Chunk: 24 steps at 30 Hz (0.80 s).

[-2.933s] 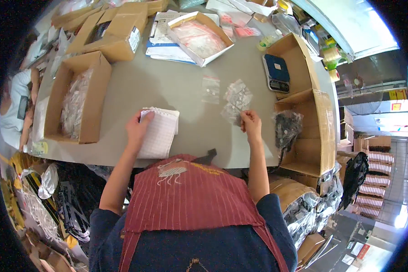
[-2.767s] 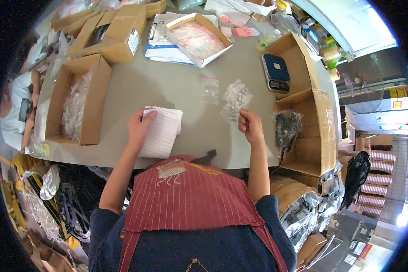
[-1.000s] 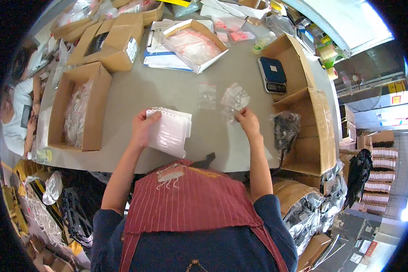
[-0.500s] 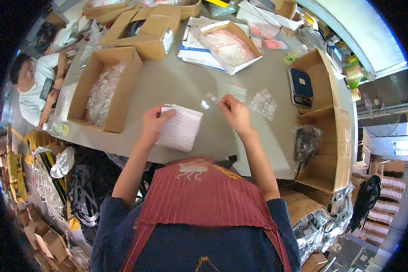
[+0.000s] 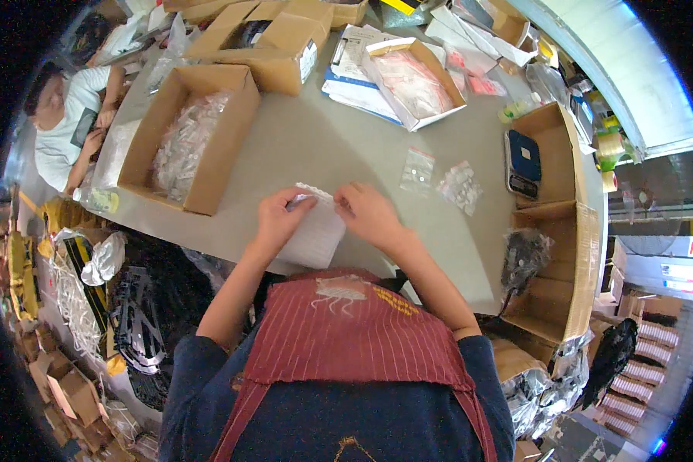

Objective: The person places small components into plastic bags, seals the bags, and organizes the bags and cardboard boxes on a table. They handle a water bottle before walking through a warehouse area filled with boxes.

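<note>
My left hand [image 5: 279,219] is closed on a stack of thin white sheets [image 5: 316,237] with faint rows of lines, gripping its upper left side just above the table's near edge. The upper edge of the stack looks uneven. At its upper right corner my right hand [image 5: 368,215] has thumb and fingers pinched together; what lies between them is hidden. Beyond my right hand, a flat clear zip bag [image 5: 417,170] lies on the table. Beside it rests another clear bag [image 5: 460,188] with small whitish pieces inside.
A cardboard box [image 5: 227,146] full of small clear packets stands at left. A shallow white box [image 5: 420,88] of red-edged bags sits on papers. At right, a blue scale [image 5: 523,160] stands by an open carton [image 5: 556,262]. Across the left side sits another person [image 5: 73,123].
My right hand has come left and nearer, from over the table to the stack's upper edge. The small clear packet at its fingertips no longer shows. The whole view has shifted slightly.
</note>
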### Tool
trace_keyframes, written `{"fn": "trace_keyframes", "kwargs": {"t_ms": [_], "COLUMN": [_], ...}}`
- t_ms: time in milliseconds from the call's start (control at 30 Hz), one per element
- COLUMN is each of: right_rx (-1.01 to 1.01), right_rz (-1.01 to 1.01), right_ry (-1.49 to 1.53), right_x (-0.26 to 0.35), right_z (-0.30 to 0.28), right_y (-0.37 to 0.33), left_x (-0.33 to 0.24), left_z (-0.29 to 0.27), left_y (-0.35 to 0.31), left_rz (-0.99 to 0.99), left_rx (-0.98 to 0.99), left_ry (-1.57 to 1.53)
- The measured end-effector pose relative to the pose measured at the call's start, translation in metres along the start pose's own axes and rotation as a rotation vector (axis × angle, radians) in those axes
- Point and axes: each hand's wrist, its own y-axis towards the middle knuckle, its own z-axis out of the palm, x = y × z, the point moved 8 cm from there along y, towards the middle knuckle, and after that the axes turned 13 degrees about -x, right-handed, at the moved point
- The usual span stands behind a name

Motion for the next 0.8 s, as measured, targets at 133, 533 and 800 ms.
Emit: {"fn": "trace_keyframes", "kwargs": {"t_ms": [133,533,800], "right_rx": [-0.047,0.123,0.143], "right_rz": [-0.079,0.274,0.120], "right_ry": [-0.093,0.072,-0.248], "right_x": [-0.002,-0.104,-0.089], "right_z": [0.002,-0.044,0.010], "right_y": [-0.008,-0.044,-0.034], "left_x": [0.005,0.046,0.040], "left_z": [0.008,0.010,0.011], "left_y": [-0.002,0.005,0.011], "left_rz": [-0.047,-0.384,-0.343], "left_rx": [0.020,0.114,0.127], "left_ry": [0.058,-0.217,-0.157]}}
